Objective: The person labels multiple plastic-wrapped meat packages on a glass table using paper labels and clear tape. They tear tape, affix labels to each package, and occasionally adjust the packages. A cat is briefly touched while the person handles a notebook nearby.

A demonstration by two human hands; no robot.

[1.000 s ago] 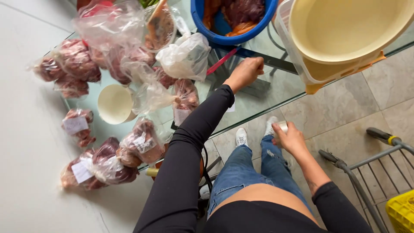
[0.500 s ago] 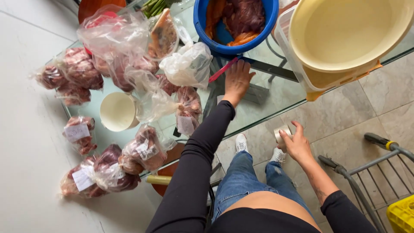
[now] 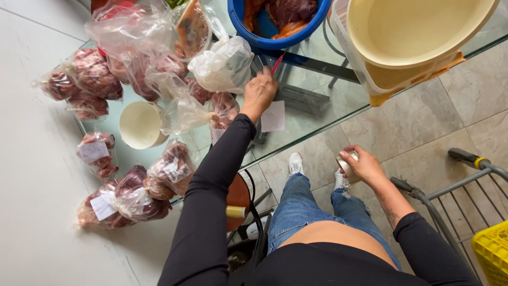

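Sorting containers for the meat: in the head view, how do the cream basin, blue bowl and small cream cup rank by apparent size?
1. Cream basin, largest, though cropped and possibly nearer the camera.
2. Blue bowl, partly cropped.
3. Small cream cup, clearly smallest.

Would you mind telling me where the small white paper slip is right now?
In the head view, the white paper slip lies on the glass table near its front edge, just right of the left hand, below the blue tub.

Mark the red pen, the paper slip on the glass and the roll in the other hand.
red pen [image 3: 277, 62], head view, on its shaft above the left hand [image 3: 259, 91].
paper slip [image 3: 273, 116], head view, middle of the sheet.
tape roll [image 3: 347, 167], head view, on its side, in the right hand [image 3: 365, 167].
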